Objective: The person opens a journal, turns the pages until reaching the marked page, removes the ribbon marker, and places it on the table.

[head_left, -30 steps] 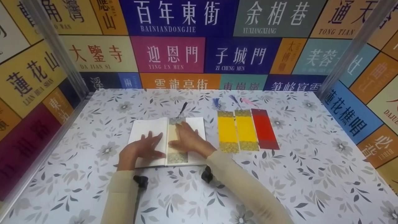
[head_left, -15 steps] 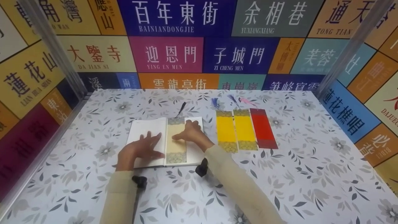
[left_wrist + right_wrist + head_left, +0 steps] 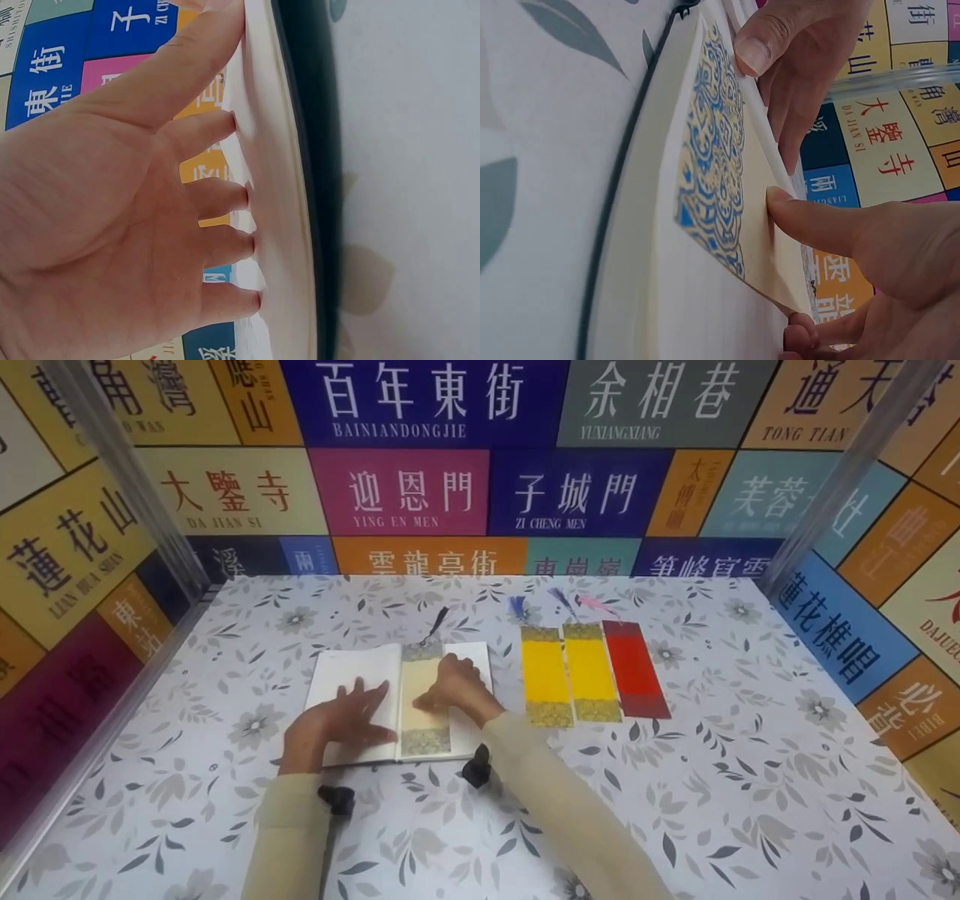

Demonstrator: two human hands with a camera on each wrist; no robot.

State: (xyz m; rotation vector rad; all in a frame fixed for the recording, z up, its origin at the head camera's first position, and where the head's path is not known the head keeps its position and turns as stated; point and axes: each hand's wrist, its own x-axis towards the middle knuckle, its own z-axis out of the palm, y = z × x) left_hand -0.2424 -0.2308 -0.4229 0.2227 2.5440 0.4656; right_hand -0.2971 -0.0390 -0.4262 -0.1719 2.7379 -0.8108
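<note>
An open notebook (image 3: 360, 665) with white pages lies on the table. Along the fold, on its right page, sits a cream bookmark (image 3: 425, 741) with patterned ends and a dark tassel (image 3: 439, 620). The left hand (image 3: 326, 727) rests spread on the left page, fingertips pressing the paper in the left wrist view. My right hand (image 3: 459, 684) is on the bookmark: in the right wrist view its thumb (image 3: 810, 221) presses the face, while curled fingers hold the outer edge. The patterned end (image 3: 716, 150) shows blue and gold scrolls there.
Right of the notebook lie two yellow bookmarks (image 3: 546, 671) (image 3: 592, 671) with bluish tassels and a red bookmark (image 3: 636, 669) with a pink tassel. A flower-patterned cloth (image 3: 720, 780) covers the table. Sign-printed panels (image 3: 412, 491) stand behind and at both sides.
The right hand's fingers have drawn back from the bookmark's upper part and curled at its right edge; the thumb stays on its face. The left hand keeps its place.
</note>
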